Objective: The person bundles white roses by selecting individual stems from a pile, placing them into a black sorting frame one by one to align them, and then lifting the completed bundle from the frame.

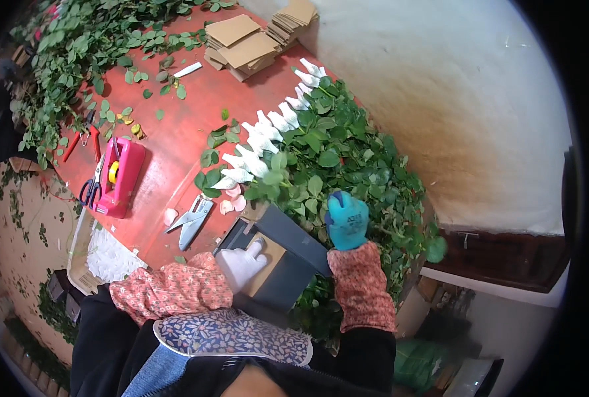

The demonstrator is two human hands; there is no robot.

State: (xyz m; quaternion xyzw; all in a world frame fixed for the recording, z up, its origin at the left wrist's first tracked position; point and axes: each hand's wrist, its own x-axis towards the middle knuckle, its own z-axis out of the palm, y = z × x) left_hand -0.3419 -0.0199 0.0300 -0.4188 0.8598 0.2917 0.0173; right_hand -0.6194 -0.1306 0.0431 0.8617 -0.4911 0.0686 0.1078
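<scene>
My left hand (241, 266), in a white glove, has its fingers curled on a brown cardboard piece (272, 259) that lies on a dark grey stand (296, 250) at the table's near edge. To its right, my right hand (347, 221), in a blue glove, is closed in a fist among green leaves, around what looks like a leafy rose stem (388, 229). Much of that stem is hidden by the fist. Roses with white-wrapped heads (259, 137) lie in a slanting row, their leafy stems (367, 159) reaching to the right.
Grey-handled shears (195, 222) and pink petals (233, 198) lie beside the stand. Further left are a pink tape dispenser (124, 177), scissors (93, 186) and red pruners (94, 142). Cardboard pieces (247, 45) are stacked at the back, near the wall (440, 99). A tray (83, 274) holds white wraps.
</scene>
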